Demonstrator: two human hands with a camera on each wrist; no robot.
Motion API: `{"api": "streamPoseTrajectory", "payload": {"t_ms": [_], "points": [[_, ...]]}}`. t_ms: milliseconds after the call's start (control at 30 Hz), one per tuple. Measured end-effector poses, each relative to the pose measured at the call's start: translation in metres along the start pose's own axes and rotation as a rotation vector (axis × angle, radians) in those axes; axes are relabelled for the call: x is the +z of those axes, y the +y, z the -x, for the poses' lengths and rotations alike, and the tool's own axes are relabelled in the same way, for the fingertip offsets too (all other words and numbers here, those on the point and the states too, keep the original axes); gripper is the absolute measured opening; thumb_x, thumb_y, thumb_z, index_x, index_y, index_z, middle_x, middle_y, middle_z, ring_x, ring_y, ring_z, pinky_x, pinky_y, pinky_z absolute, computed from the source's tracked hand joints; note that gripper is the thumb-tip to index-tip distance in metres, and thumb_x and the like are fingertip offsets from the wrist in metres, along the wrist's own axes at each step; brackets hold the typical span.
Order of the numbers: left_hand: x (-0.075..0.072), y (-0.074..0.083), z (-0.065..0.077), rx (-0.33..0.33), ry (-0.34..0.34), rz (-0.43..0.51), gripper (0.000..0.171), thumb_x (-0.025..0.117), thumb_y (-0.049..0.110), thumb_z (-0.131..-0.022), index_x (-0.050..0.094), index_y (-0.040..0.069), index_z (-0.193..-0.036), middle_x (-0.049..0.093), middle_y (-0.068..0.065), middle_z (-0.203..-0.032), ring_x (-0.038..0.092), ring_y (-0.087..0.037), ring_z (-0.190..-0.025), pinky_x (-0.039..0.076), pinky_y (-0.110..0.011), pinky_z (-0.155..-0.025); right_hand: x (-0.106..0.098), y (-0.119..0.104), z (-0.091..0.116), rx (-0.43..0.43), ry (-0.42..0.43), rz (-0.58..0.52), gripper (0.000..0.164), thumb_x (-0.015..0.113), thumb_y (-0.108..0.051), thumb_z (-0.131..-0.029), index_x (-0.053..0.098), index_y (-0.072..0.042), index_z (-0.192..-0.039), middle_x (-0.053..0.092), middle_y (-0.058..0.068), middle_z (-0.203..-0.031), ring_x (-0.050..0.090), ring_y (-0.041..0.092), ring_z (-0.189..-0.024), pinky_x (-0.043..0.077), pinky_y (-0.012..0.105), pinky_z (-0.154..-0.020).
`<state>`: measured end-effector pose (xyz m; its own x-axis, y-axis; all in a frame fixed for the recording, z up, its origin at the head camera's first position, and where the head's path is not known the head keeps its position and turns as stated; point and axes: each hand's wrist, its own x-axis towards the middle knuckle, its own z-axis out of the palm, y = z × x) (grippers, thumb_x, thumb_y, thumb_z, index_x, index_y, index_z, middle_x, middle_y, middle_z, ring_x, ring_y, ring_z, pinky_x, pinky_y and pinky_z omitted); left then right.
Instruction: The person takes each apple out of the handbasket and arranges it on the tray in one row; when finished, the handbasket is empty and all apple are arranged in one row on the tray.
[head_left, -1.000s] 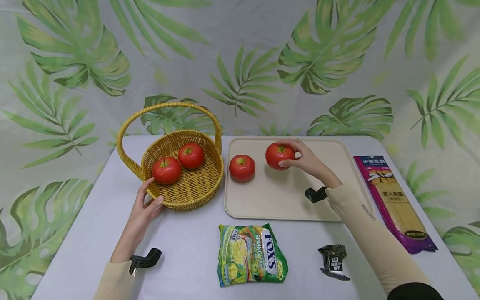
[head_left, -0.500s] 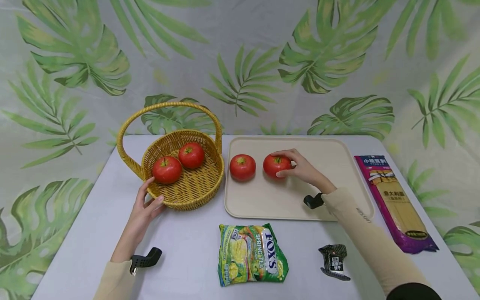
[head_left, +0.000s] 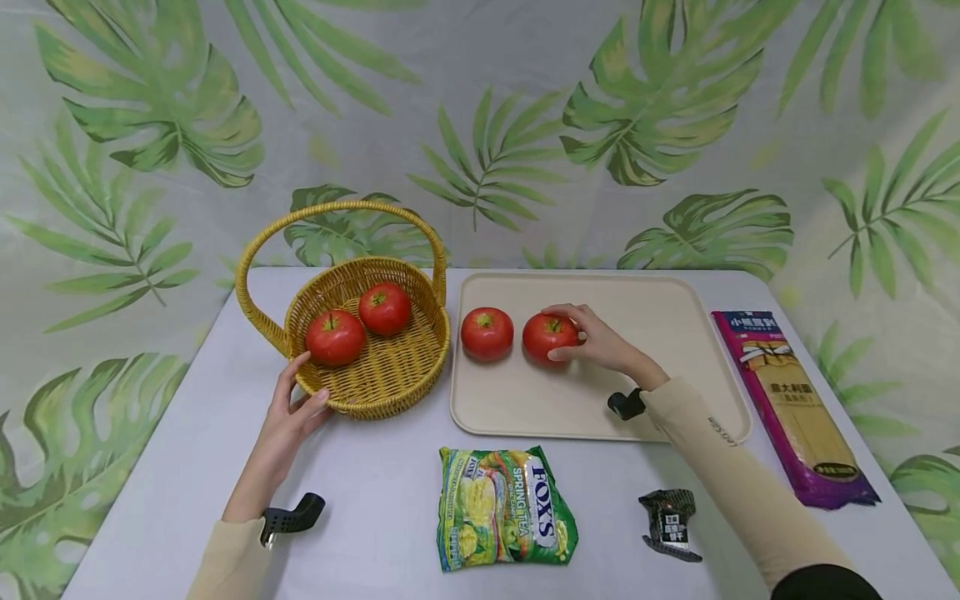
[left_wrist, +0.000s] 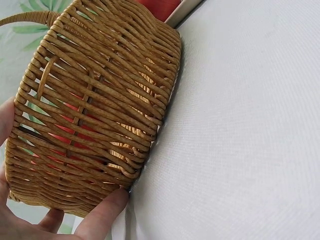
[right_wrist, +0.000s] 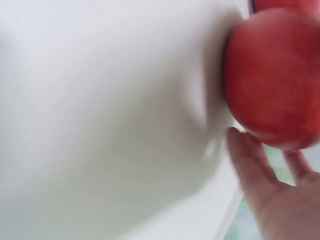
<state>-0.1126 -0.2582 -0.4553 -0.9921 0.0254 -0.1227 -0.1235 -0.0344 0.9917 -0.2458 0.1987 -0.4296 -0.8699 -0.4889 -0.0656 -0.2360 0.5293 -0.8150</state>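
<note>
Right hand curls its fingers round a tomato resting on the tray.
The left hand cups its fingers round the basket's side, likely steadying it on the surface.

The left arm reaches forward, the left hand gripping with thumb and fingers spread. The right arm slants inward, the right hand curved, thumb opposite fingers.

Pale backdrop, printed green leaves, white tabletop
</note>
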Motion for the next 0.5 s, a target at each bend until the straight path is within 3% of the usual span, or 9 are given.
{"api": "streamPoseTrajectory", "payload": {"t_ms": [233, 400, 500], "points": [[-0.001, 0.0, -0.001, 0.0, 0.004, -0.003, 0.066, 0.051, 0.012, -0.099, 0.015, 0.029, -0.152, -0.01, -0.008, -0.155, 0.018, -0.04, -0.137, 0.043, -0.031, -0.097, -0.006, 0.003, -0.005, -0.014, -0.001, 0.009, 0.062, 0.072, -0.024, -0.086, 0.044, -0.011, -0.14, 0.039, 0.017, -0.134, 0.04, 0.038, -0.12, 0.04, 0.053, -0.097], [-0.001, -0.001, -0.002, -0.006, 0.004, -0.001, 0.067, 0.051, 0.011, -0.1, 0.014, 0.028, -0.152, -0.01, -0.007, -0.155, 0.019, -0.039, -0.137, 0.043, -0.032, -0.097, -0.006, -0.007, -0.007, -0.109, 0.089, -0.037, 0.051, 0.07, -0.018, -0.088, 0.05, -0.005, -0.134, 0.047, 0.014, -0.134, 0.042, 0.035, -0.121, 0.036, 0.051, -0.102], [-0.001, -0.001, -0.002, -0.008, 0.005, -0.001, 0.067, 0.051, 0.012, -0.1, 0.014, 0.029, -0.152, -0.01, -0.007, -0.155, 0.019, -0.039, -0.137, 0.043, -0.033, -0.099, -0.003, -0.02, -0.009, -0.176, 0.121, -0.073, 0.046, 0.068, -0.01, -0.089, 0.052, -0.001, -0.13, 0.05, 0.018, -0.132, 0.042, 0.037, -0.12, 0.034, 0.053, -0.103]]}}
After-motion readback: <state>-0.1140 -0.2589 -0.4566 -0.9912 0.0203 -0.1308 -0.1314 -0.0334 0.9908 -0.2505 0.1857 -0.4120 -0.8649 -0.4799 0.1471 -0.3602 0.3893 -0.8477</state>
